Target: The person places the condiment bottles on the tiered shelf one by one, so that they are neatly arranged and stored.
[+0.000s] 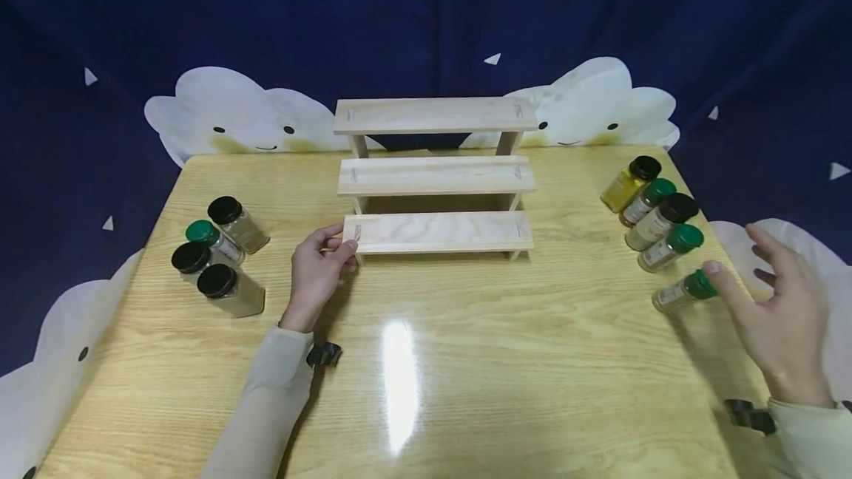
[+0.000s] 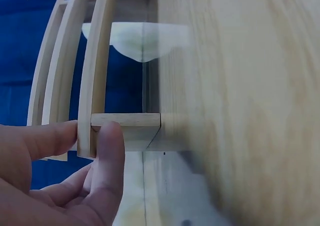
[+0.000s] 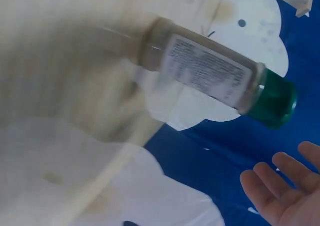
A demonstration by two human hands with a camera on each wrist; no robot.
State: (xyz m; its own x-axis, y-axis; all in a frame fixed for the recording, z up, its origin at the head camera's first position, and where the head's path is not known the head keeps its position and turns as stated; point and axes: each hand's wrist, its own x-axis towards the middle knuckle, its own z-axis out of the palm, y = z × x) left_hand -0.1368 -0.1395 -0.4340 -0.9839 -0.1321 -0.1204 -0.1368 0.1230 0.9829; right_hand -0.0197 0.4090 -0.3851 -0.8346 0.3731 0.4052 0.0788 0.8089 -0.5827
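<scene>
At the left hand (image 1: 318, 272), in the head view, thumb and fingers pinch the left end of the lowest tier of one wooden rack (image 1: 437, 232) with three tiers. Left of that grip stand four jars (image 1: 244, 296), three black-capped and one green-capped, with a strip of tabletop (image 1: 512, 361) between. Well to its right stand five more jars, two black-capped and three green-capped. The right hand (image 1: 785, 316) is spread beside the nearest green-capped jar (image 1: 677, 296), grasping nothing, at the table's right edge; a broad span of tabletop separates the two hands.

In the left wrist view, thumb and forefinger grip the board end, and three boards run up from the fingertips.

In the right wrist view, four fingers lie extended and apart from one jar, its green cap nearest them; the table edge slants past its base.
</scene>
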